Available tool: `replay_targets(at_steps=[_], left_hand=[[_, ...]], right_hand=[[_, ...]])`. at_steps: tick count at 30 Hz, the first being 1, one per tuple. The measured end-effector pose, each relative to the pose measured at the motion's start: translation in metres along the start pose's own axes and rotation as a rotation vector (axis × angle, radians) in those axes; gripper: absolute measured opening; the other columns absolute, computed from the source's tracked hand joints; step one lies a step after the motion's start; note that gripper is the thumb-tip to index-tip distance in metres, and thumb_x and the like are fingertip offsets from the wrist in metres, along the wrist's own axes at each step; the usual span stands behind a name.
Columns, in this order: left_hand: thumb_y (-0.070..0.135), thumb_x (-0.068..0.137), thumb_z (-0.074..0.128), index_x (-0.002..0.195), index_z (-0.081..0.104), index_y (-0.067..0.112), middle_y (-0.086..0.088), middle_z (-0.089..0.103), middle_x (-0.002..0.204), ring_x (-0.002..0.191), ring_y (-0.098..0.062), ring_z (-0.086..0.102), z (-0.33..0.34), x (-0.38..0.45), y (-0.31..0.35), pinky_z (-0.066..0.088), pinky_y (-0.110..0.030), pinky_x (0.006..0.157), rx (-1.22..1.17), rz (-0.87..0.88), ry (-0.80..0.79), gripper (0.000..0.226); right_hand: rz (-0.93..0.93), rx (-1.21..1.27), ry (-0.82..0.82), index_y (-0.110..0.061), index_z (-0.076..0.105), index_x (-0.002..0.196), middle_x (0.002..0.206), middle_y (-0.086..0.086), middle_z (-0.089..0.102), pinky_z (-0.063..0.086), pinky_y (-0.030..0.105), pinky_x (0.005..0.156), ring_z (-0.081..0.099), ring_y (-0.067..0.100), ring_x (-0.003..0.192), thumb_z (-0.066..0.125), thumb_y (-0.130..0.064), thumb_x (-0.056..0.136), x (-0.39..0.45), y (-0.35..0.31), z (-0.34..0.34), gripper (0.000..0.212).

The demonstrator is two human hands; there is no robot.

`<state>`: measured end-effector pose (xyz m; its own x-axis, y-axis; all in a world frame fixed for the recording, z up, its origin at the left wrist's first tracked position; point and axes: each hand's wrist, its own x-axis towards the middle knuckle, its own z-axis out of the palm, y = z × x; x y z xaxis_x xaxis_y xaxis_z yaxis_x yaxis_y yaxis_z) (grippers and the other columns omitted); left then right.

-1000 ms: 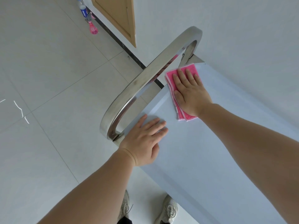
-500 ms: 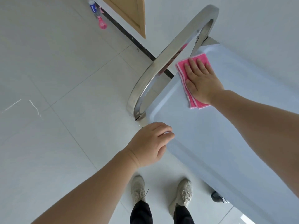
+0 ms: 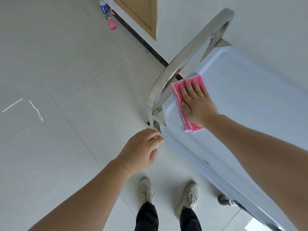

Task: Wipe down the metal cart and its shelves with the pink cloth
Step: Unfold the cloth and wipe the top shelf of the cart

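Nearest, at six o'clock, a person's two beige lace-up trainers (image 3: 186, 195) stand on the pale tiled floor (image 3: 66, 72) below dark trouser legs. Above them the left hand (image 3: 141, 150) hangs over the floor with its fingers loosely curled, holding nothing; its fingertips come just beside the near corner of the stainless-steel cart (image 3: 250, 105), though contact cannot be told. A dark caster wheel (image 3: 222, 200) shows under the cart's near edge at about five o'clock.

On the cart's shallow, rimmed top tray, toward three o'clock, the right hand (image 3: 198, 104) lies flat, fingers straight and together, pressing on the folded pink cloth (image 3: 179, 95). That cloth sits in the tray's near-left part, beside the rim, with its pale edging showing around the hand; it is the only thing seen lying in the tray. Just beyond it the curved polished metal handle (image 3: 186, 59) arches from the near corner toward one o'clock.

Farther off, at twelve o'clock, a light wooden door panel (image 3: 141, 15) meets a dark floor strip. Beside that, at eleven o'clock, stand a blue-labelled plastic bottle (image 3: 104, 8) and a small pink spray bottle (image 3: 112, 25), their contents too small to judge. White chalk-like marks (image 3: 35, 109) cross the tiles at nine o'clock.
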<state>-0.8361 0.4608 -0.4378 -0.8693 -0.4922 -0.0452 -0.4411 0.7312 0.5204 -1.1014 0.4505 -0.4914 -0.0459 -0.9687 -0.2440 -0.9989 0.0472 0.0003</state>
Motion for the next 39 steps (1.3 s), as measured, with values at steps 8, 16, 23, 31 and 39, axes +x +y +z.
replay_targets(at_steps=[8,16,23,31,39], left_hand=[[0.005,0.073,0.042,0.093,0.067,0.008,-0.003,0.064,0.097,0.091,-0.022,0.061,-0.004,-0.03,0.0,0.05,-0.024,0.073,0.021,-0.015,0.005,0.033],[-0.007,0.064,0.061,0.095,0.067,0.007,-0.003,0.064,0.098,0.089,-0.023,0.062,-0.009,-0.05,0.001,0.051,-0.026,0.071,0.044,0.001,0.014,0.035],[-0.007,0.063,0.062,0.095,0.066,0.009,-0.002,0.064,0.098,0.09,-0.024,0.061,-0.013,-0.045,0.009,0.053,-0.029,0.068,0.041,0.062,0.019,0.036],[-0.002,0.07,0.059,0.103,0.066,0.012,0.001,0.063,0.103,0.093,-0.021,0.061,-0.023,-0.028,0.031,0.051,-0.026,0.071,0.049,0.128,0.005,0.036],[0.014,0.085,0.053,0.12,0.057,0.017,0.005,0.056,0.118,0.108,-0.015,0.052,-0.019,-0.017,0.05,0.041,-0.022,0.084,0.031,0.078,-0.016,0.036]], right_hand=[[0.065,0.04,-0.01,-0.022,-0.021,0.146,0.157,0.005,-0.017,-0.015,0.043,0.114,-0.018,0.028,0.143,-0.011,-0.053,0.09,-0.02,-0.053,0.008,0.065],[0.059,0.072,-0.019,-0.017,-0.008,0.15,0.158,0.009,-0.009,-0.01,0.044,0.116,-0.01,0.032,0.145,-0.001,-0.049,0.094,-0.046,-0.088,0.013,0.065],[0.055,0.07,-0.076,-0.021,-0.014,0.147,0.155,0.001,-0.016,-0.015,0.037,0.115,-0.013,0.027,0.145,0.017,-0.046,0.098,-0.114,-0.062,0.022,0.063],[0.068,0.246,-0.266,-0.019,0.01,0.151,0.159,-0.004,-0.001,0.014,0.029,0.116,0.003,0.014,0.146,0.045,-0.028,0.095,-0.155,-0.026,-0.006,0.067],[0.127,0.203,0.003,-0.017,0.063,0.101,0.099,-0.002,0.06,0.038,0.029,0.08,0.054,0.022,0.096,0.047,-0.021,0.089,-0.172,-0.035,-0.015,0.02]])
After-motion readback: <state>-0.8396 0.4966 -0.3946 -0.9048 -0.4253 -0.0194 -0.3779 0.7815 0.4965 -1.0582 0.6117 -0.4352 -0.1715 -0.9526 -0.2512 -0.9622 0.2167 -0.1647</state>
